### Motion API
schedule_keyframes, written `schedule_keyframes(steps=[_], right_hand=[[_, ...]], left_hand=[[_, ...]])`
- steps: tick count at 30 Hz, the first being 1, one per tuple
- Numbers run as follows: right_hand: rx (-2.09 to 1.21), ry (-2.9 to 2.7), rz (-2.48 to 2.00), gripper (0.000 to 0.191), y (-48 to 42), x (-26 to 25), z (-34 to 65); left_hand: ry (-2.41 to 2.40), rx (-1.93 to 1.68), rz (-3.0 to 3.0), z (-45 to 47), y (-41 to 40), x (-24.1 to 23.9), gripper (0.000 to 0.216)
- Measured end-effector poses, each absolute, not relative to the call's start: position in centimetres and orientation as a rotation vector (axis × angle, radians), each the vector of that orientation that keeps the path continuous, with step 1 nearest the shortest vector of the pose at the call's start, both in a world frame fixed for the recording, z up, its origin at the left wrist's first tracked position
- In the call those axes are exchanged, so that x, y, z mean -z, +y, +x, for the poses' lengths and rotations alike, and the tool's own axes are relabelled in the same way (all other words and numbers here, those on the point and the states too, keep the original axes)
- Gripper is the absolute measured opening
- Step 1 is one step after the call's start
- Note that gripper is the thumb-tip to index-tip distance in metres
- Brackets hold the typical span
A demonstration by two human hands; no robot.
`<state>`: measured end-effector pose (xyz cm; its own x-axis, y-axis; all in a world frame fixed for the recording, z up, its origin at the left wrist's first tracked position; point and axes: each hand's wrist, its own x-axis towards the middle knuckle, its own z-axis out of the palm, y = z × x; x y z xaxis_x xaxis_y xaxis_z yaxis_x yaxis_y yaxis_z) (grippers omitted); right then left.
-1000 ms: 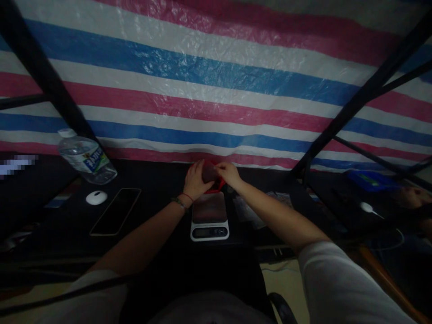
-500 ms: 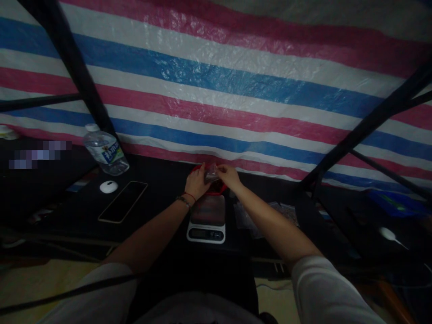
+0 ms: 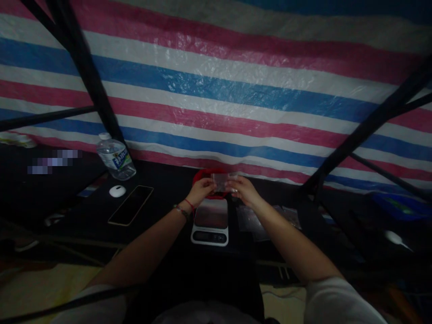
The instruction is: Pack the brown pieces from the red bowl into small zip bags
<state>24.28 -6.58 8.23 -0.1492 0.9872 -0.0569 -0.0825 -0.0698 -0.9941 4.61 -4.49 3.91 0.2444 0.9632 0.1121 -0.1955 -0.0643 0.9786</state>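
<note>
A small clear plastic bag [image 3: 221, 182] is stretched between my two hands, above a red bowl [image 3: 200, 176] at the back of the table. My left hand [image 3: 201, 191] pinches the bag's left side. On its right side, the fingers of my right hand [image 3: 243, 189] are closed on it. Whether anything lies in the bag is too dim to tell. Just in front of the bowl stands a white kitchen scale [image 3: 209, 220] with a dark weighing plate. The bowl's inside is mostly hidden by the bag and my hands.
Flat clear plastic bags [image 3: 251, 220] lie right of the scale, partly under my right forearm. To the left are a phone [image 3: 131, 205], a white mouse-like object [image 3: 117, 191] and a clear bottle [image 3: 116, 157]. Dark metal posts flank the table; a striped sheet [image 3: 216, 112] hangs behind.
My hands have drawn back from inside the red bowl's rim and spread slightly apart, now holding the bag flat between them. The whole view has shifted a little.
</note>
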Motion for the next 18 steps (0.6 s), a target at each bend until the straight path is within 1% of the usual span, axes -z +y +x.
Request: schedule_keyframes(steps=[5, 8, 10, 12, 14, 16, 18], right_hand=[[-1.400, -1.065, -1.159, 0.036, -11.4, -5.3, 25.2], [-1.320, -1.030, -1.168, 0.039, -13.8, -4.0, 26.9], [-1.113, -1.067, -1.238, 0.040, -15.1, -3.2, 28.9], [-0.766, -1.190, -1.357, 0.040, -16.3, -2.1, 31.5], [-0.426, -1.443, -1.502, 0.042, -17.5, -0.5, 34.0], [-0.291, -1.745, -1.626, 0.047, -18.4, 1.3, 35.8], [-0.288, -2.016, -1.698, 0.049, -19.1, 2.7, 36.7]], left_hand=[[0.780, -0.949, 1.490, 5.6, -5.6, -4.7, 0.026], [0.744, -0.894, 1.597, 6.3, -5.4, -4.8, 0.024], [0.756, -0.954, 1.623, 6.2, -5.1, -4.5, 0.027], [0.818, -1.022, 1.635, 5.4, -4.8, -3.9, 0.029], [0.906, -1.033, 1.652, 4.1, -4.8, -2.9, 0.029], [1.056, -1.029, 1.633, 2.4, -5.1, -1.8, 0.030], [1.154, -0.995, 1.594, 0.8, -5.8, -0.8, 0.033]])
